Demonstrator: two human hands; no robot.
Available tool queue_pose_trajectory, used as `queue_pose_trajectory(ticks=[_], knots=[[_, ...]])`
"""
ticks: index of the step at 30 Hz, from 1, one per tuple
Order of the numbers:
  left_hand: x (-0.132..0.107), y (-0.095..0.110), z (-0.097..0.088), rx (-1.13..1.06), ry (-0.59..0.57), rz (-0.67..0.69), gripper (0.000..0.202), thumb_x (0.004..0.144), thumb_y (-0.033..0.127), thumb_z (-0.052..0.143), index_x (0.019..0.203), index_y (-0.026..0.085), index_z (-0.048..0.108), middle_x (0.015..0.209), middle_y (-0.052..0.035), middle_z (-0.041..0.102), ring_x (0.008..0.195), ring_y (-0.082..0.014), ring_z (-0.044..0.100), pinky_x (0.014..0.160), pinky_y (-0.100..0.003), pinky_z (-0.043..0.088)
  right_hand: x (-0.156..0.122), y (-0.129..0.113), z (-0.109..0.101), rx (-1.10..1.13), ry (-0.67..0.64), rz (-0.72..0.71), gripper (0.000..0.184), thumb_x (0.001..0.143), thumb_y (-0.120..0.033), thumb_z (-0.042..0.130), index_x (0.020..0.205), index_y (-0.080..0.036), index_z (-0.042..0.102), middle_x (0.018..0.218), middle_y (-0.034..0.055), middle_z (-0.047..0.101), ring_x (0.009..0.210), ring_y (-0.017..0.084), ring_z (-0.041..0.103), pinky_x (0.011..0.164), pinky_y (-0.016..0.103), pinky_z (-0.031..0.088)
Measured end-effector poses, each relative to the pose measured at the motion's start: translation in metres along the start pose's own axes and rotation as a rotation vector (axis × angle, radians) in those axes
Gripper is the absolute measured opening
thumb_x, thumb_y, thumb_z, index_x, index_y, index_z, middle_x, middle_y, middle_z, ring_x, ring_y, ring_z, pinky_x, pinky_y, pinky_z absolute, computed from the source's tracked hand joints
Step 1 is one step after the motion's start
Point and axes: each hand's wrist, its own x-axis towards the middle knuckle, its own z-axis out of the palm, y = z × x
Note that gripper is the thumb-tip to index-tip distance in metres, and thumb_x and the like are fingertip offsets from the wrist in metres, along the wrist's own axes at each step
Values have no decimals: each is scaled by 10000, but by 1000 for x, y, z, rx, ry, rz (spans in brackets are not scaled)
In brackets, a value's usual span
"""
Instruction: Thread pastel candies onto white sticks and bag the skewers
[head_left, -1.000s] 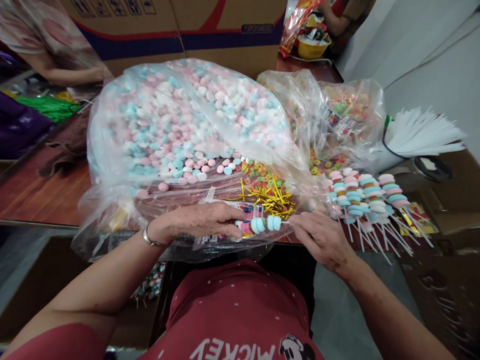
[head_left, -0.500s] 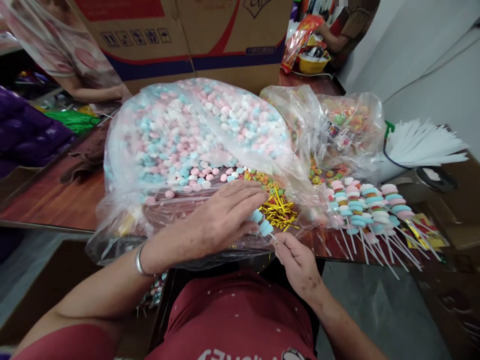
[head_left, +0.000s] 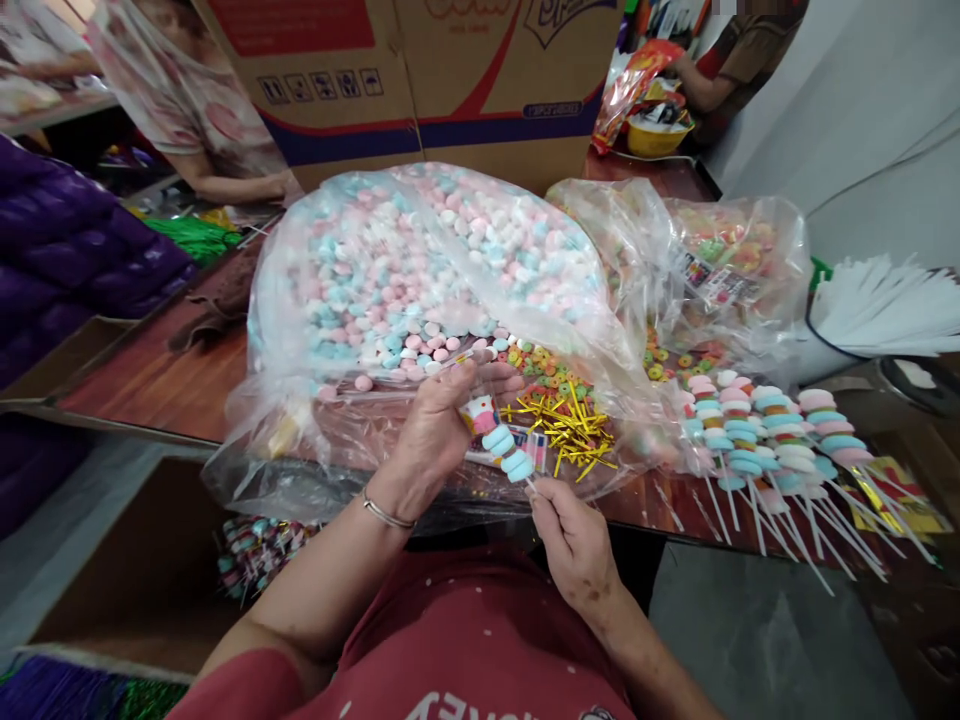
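Observation:
My right hand pinches the white stick of a candy skewer that carries blue and white discs. My left hand is curled around a small clear printed wrapper bag held at the skewer's top end. Both hands hover over the near edge of a large clear plastic bag of pink, blue and white candy discs. A heap of gold twist ties lies just right of my left hand, next to loose coloured ring candies.
Several finished skewers lie fanned out at the right on the wooden table. A second candy bag and a bundle of white sticks stand further right. Cardboard boxes rise behind. Other people work at the back left and back right.
My left hand has turned from lying flat over the skewer to gripping a small wrapper bag at its tip. The skewer has tilted from level to upright-diagonal, and my right hand moved closer.

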Motion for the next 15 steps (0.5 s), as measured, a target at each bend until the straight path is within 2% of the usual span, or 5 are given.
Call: queue_pose_trajectory(ticks=[3,7,10,12,15], knots=[[4,-6,7,-47,47,-9,332,622,278,861,845,137,660,676,7,677,536,-107,638,520,-211,518,-6,-1,8,127,-121,106,230,970,-311,396,909,-195,585,557,-51,462,495,93,428,497,214,350],[3,-18,5,-45,71,47,391,598,287,880,872,139,642,653,35,634,466,-65,568,416,-161,412,-9,-8,16,406,-210,291,251,964,-361,401,870,-190,560,506,-76,398,462,81,369,479,217,308],[2,-22,2,-51,4,29,388,616,314,876,868,148,632,661,43,611,429,-43,504,405,-167,392,-5,-14,20,715,-197,436,230,919,-349,446,818,-178,562,441,-96,372,404,64,290,438,212,243],[2,-22,0,-78,-55,-42,378,641,327,865,878,147,633,639,50,582,424,-37,472,409,-166,395,-2,-16,22,923,-172,521,197,877,-335,487,781,-179,559,409,-112,336,373,53,222,412,209,195],[5,-20,-3,-159,-81,-161,353,672,311,852,877,126,632,611,51,551,460,-40,493,447,-154,430,1,-14,22,1039,-113,578,182,851,-339,508,747,-192,538,392,-125,286,357,53,179,391,207,174]])
